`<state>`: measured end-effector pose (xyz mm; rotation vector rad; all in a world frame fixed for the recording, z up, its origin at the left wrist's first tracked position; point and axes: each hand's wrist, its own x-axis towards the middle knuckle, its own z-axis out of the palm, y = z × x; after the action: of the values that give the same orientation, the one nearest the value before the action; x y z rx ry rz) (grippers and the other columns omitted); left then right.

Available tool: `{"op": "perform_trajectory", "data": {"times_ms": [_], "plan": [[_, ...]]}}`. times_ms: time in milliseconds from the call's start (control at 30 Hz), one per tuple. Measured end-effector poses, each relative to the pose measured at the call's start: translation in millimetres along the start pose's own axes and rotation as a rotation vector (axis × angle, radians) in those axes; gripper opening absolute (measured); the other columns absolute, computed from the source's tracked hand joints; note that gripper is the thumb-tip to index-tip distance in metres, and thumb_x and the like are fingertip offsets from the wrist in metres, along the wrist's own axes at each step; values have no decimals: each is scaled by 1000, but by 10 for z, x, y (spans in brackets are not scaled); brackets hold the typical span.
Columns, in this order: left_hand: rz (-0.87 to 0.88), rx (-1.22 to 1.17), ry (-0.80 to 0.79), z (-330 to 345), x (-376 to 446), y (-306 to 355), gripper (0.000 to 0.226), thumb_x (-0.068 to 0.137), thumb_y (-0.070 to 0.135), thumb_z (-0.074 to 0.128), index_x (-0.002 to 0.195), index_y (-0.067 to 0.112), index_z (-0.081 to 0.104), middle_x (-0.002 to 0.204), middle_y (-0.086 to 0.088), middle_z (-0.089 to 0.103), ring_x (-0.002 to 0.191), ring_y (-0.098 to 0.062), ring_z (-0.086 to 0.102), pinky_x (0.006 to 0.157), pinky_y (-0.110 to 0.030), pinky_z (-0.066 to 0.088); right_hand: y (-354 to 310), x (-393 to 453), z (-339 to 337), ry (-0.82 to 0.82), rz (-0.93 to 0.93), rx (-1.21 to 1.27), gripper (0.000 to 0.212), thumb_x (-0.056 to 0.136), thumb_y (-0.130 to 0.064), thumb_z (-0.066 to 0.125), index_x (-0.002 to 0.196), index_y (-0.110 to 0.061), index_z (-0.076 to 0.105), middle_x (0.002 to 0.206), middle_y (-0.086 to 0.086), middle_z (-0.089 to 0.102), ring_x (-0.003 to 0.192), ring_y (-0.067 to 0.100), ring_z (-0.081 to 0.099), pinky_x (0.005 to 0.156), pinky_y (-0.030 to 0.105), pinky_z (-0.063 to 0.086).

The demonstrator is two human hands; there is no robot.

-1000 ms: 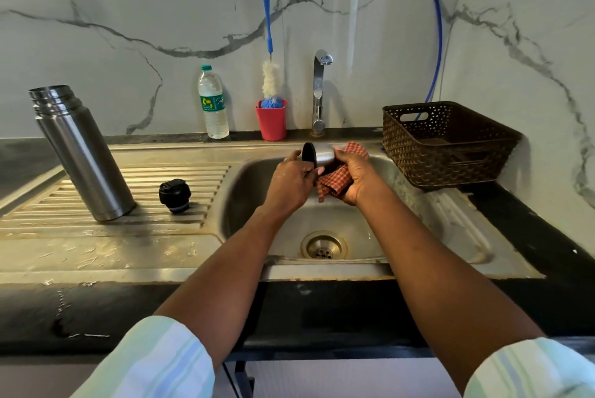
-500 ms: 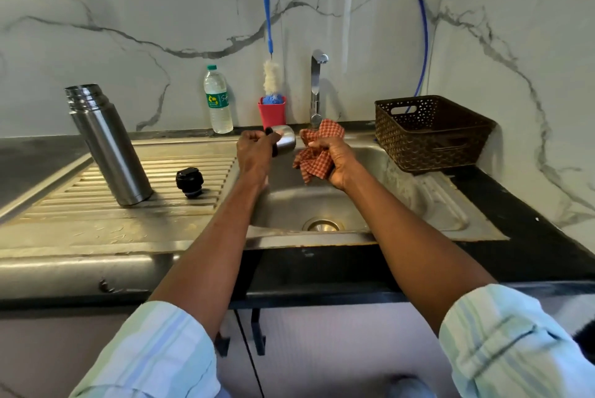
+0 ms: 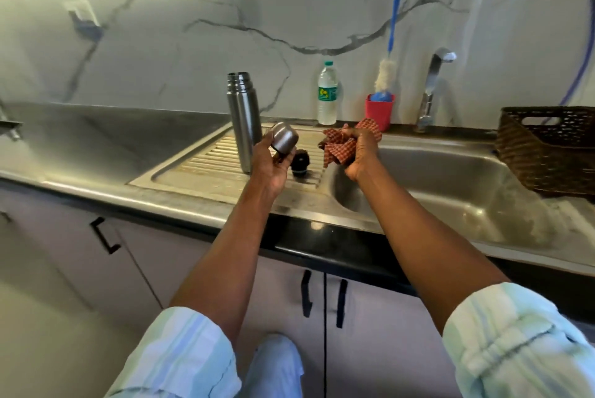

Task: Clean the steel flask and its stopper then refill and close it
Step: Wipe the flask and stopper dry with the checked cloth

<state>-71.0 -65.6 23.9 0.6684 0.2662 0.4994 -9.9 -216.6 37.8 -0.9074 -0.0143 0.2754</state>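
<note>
Steel cup (image 3: 284,137) in left hand (image 3: 269,162), flask (image 3: 244,120) just behind

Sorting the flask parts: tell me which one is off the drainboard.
The steel cup lid, held in the left hand; the flask and black stopper stand on the drainboard.

Left hand (image 3: 270,162) is holding the steel cap (image 3: 284,137) over the drainboard (image 3: 206,169); right hand (image 3: 360,153) is gripping a checked cloth (image 3: 338,148); flask (image 3: 244,120) is standing upright beside the stopper (image 3: 301,163).
</note>
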Motion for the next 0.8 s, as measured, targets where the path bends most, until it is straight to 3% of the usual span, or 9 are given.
{"op": "perform_trajectory", "data": {"times_ms": [100,200,267,367,500,600,700,800], "plan": [[-41,-39,-43,-180,0,111,23,100,21,58,116,6,57,112,-17,63,109,-32,61,100,-50,50,107,46,46,-20,-5,30,14,88,-3,48,83,-6,61,64,7,71,54,21,67,60,31,54],[-54,-22,-59,-256,-37,141,29,96,28,63,115,7,56,118,-22,59,116,-36,59,91,-51,56,205,98,-11,-55,7,57,15,89,-3,47,84,-8,60,67,7,73,57,19,69,64,31,56],[-48,128,-11,-274,-58,123,35,89,33,72,111,10,59,111,-20,62,103,-31,62,89,-42,57,227,127,-70,-37,3,40,12,89,-4,50,89,-9,61,68,6,73,60,19,69,70,33,56],[-19,311,118,-310,-47,75,52,77,25,84,118,3,61,99,-16,67,84,-24,64,73,-32,56,228,182,-163,-2,9,-30,14,86,-7,55,97,-6,63,81,8,72,71,23,67,73,36,56],[123,555,210,-379,75,-53,65,70,10,84,122,7,46,112,-16,65,91,-25,72,72,-33,59,236,186,-220,36,48,-86,22,83,-8,57,104,-4,63,87,10,69,69,25,66,61,32,56],[278,853,285,-407,108,-123,67,65,26,84,125,16,54,110,-6,69,98,-23,69,83,-36,54,240,171,-217,42,69,-101,29,82,-8,58,110,-2,62,91,12,69,69,25,67,60,32,56],[364,1187,331,-417,132,-177,66,71,35,82,129,20,53,116,-5,67,110,-26,59,96,-40,40,255,168,-221,57,77,-121,39,80,-9,60,118,0,63,97,13,71,76,26,68,74,36,58],[331,1305,335,-379,112,-218,64,80,34,77,135,17,47,122,-10,62,116,-32,52,83,-34,26,249,160,-217,55,79,-126,40,80,-8,61,119,-1,63,97,13,71,77,26,67,81,39,55]]}}
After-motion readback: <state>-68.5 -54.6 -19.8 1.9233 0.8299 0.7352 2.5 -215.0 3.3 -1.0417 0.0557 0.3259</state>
